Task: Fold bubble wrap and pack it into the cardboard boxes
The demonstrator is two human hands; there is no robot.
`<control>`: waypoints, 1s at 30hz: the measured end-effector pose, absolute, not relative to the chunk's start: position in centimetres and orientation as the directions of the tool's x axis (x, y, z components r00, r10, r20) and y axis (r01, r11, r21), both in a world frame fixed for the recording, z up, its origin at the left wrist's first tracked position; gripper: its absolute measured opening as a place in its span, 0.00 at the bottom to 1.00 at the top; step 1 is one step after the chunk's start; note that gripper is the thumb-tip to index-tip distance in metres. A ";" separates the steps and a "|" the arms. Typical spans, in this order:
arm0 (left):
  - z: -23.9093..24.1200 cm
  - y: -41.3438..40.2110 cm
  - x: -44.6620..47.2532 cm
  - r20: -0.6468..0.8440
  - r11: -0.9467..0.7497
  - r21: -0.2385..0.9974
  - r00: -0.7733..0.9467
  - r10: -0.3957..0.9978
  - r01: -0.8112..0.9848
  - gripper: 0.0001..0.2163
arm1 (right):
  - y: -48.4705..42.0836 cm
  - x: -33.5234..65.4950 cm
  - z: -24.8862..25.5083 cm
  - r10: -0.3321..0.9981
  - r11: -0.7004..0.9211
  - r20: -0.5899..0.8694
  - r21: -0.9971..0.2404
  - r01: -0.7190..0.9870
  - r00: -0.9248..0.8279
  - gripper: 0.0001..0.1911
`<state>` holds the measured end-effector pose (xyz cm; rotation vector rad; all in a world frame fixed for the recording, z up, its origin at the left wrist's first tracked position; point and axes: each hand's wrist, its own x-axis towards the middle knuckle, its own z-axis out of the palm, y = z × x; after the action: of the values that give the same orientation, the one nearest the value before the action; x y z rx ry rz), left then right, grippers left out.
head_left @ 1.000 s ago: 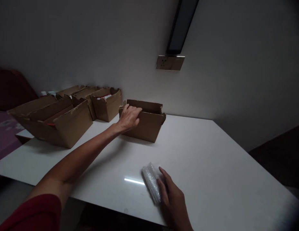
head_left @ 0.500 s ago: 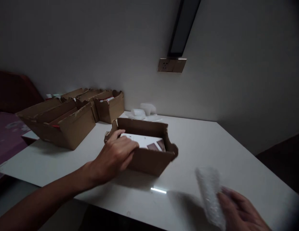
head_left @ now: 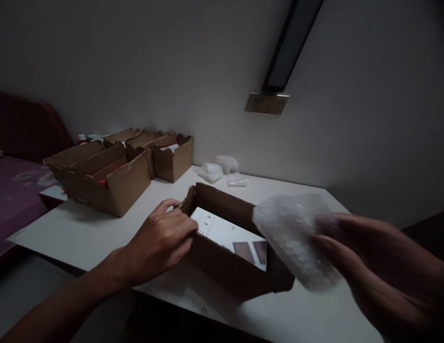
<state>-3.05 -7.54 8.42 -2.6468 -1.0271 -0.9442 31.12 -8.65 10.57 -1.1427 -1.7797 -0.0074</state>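
Far left stand cardboard trays (head_left: 110, 176), with foam scraps (head_left: 222, 169) by the wall. Left hand (head_left: 160, 240) grasps the near open box (head_left: 229, 247) (white cartons inside); right hand (head_left: 379, 267) clutches a blurred bubble-wrapped bundle (head_left: 296, 238) above its right end.

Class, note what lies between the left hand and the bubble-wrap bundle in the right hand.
Head view: an open cardboard box holding a flat white pack; the left hand grips its corner.

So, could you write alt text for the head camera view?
The left hand holds the left end of an open cardboard box containing a white carton, on a white table; the right hand holds a bubble-wrap bundle beside it.
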 end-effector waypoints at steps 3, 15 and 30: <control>9.2 -6.6 -2.7 0.523 -0.790 0.090 0.646 0.556 0.606 0.05 | -6.7 27.4 12.8 0.623 0.640 0.739 -0.292 0.711 -0.257 0.11; 8.0 -6.1 -1.8 0.608 -0.798 0.170 0.576 0.546 0.578 0.08 | -0.7 21.1 12.0 0.646 0.683 0.164 0.312 0.661 -0.745 0.08; 10.7 -6.2 -0.3 0.488 -0.544 0.770 0.243 0.839 0.333 0.18 | -4.4 22.4 16.4 0.738 0.635 0.672 -0.656 0.407 -0.069 0.10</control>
<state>-0.30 -6.18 10.68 -2.8347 -1.5105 -1.8046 22.42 -4.42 16.38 -0.9456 -1.6917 0.3530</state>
